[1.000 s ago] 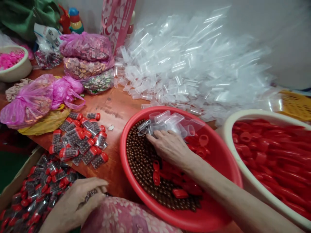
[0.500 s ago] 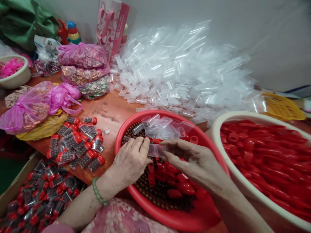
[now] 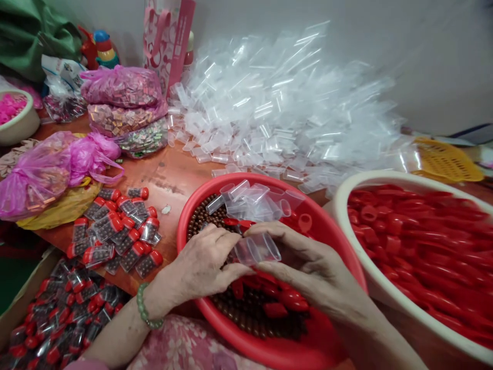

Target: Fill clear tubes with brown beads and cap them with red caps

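Above a red basin, my left hand has its thumb and fingers around the left end of some clear plastic tubes. My right hand pinches the same tubes from the right, thumb below and fingers above. The tubes lie side by side between both hands. Inside the basin are brown beads, red plastic pieces and loose clear tubes. Whatever lies under my palms is hidden.
A white tub of red parts stands at the right. Clear tubes form a heap behind. Filled red-capped tubes lie at the left, with more in a box below. Pink bags and a yellow basket sit farther back.
The clear tubes between my hands show more fully, and my left thumb has come under them. The whole view has shifted slightly.
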### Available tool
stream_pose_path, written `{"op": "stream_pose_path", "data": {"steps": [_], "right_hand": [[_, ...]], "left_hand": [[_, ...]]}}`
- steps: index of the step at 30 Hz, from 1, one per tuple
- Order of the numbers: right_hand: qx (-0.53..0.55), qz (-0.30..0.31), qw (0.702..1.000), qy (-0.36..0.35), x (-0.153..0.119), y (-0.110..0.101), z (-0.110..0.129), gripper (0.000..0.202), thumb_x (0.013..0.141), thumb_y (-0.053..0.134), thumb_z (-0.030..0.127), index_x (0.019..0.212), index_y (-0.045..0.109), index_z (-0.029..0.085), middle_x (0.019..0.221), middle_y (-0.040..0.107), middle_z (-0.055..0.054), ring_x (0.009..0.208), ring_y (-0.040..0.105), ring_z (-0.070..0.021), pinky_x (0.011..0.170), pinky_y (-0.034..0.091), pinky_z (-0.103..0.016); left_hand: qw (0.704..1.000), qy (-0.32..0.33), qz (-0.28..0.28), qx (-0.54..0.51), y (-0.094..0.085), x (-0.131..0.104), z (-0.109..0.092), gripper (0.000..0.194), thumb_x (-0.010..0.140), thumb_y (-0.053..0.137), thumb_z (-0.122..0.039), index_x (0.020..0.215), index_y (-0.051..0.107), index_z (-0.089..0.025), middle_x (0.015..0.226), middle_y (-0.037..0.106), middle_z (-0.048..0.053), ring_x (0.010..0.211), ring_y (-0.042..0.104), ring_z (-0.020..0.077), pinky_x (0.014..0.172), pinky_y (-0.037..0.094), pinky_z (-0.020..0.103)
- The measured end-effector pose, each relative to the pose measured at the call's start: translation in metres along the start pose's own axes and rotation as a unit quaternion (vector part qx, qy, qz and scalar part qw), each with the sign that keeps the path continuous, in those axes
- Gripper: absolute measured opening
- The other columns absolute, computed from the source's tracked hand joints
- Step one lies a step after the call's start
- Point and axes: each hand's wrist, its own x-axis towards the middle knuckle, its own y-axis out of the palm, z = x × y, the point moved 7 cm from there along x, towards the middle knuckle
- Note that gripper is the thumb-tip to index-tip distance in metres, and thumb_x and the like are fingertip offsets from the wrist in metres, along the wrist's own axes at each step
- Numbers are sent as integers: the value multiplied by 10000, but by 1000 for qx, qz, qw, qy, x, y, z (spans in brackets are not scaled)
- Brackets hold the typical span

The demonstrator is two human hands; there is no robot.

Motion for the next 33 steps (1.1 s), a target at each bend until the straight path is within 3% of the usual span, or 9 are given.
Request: {"op": "stream_pose_path", "data": {"steps": [6, 8, 10, 12, 14, 18, 23, 28, 33], "right_hand": [[52, -146, 984, 92, -8, -30, -19, 312, 778, 694, 390, 1073, 624, 311, 747, 680, -10, 636, 639, -198, 613, 534, -318], [21, -84, 993, 80, -3, -20, -17, 325, 751, 728, 372, 1046, 610, 299, 810, 695, -15, 689, 661, -206, 633, 543, -319], [-35, 26, 998, 55, 3, 4, -16, 284, 779, 700, 340, 1026, 589, 257, 875, 700, -27, 749, 674, -204, 677, 551, -322], [-118, 100, 988, 27, 7, 25, -19, 180, 845, 614, 291, 1003, 573, 216, 893, 694, -40, 759, 665, -183, 686, 543, -305], [-251, 141, 958, -9, 9, 40, -26, 94, 884, 546, 231, 966, 568, 191, 886, 686, -46, 747, 647, -158, 676, 524, -274], [-460, 180, 867, -69, 12, 56, -44, 74, 878, 536, 166, 899, 606, 152, 861, 680, -85, 805, 620, -197, 739, 490, -308], [-534, 217, 811, -100, 12, 68, -50, 148, 849, 524, 104, 937, 642, 101, 869, 689, -160, 833, 597, -266, 743, 446, -370], [-558, 278, 772, -125, 9, 81, -51, 238, 792, 608, 121, 1023, 639, 72, 944, 690, -169, 790, 655, -262, 703, 484, -354], [-556, 307, 763, -119, 12, 88, -56, 238, 774, 512, 8, 957, 657, 60, 870, 700, -194, 679, 685, -264, 612, 506, -355]], "left_hand": [[998, -48, 11, 43, -11, -15, 11, 330, 907, 581, -400, 1063, 600, -111, 1022, 680, 122, 971, 611, 262, 868, 528, 409], [997, -58, -8, 43, -18, -16, 15, 332, 912, 572, -409, 1088, 589, -128, 1014, 682, 110, 957, 620, 253, 851, 535, 403], [996, -66, -32, 46, -24, -13, 22, 360, 917, 569, -376, 1180, 552, -130, 1049, 682, 113, 983, 629, 250, 866, 535, 408], [996, -66, -42, 46, -27, -7, 29, 407, 914, 576, -328, 1259, 506, -125, 1120, 677, 126, 1035, 633, 251, 904, 528, 416], [997, -59, -43, 39, -26, 1, 35, 402, 906, 584, -298, 1261, 501, -128, 1165, 673, 125, 1065, 635, 249, 930, 523, 419], [996, -60, -37, 48, -22, 13, 42, 295, 882, 607, -251, 1150, 551, -142, 1124, 688, 108, 1045, 646, 253, 925, 526, 427], [995, -67, -18, 64, -14, 21, 47, 288, 873, 619, -242, 1125, 553, -119, 1098, 683, 116, 1029, 644, 260, 889, 532, 410], [994, -69, 5, 88, -10, 23, 50, 278, 873, 619, -260, 1113, 547, -138, 1103, 675, 111, 1051, 639, 263, 893, 528, 410], [991, -77, 35, 108, -4, 24, 48, 244, 885, 601, -239, 1091, 541, -123, 1097, 672, 136, 1052, 640, 272, 882, 530, 409]]}}
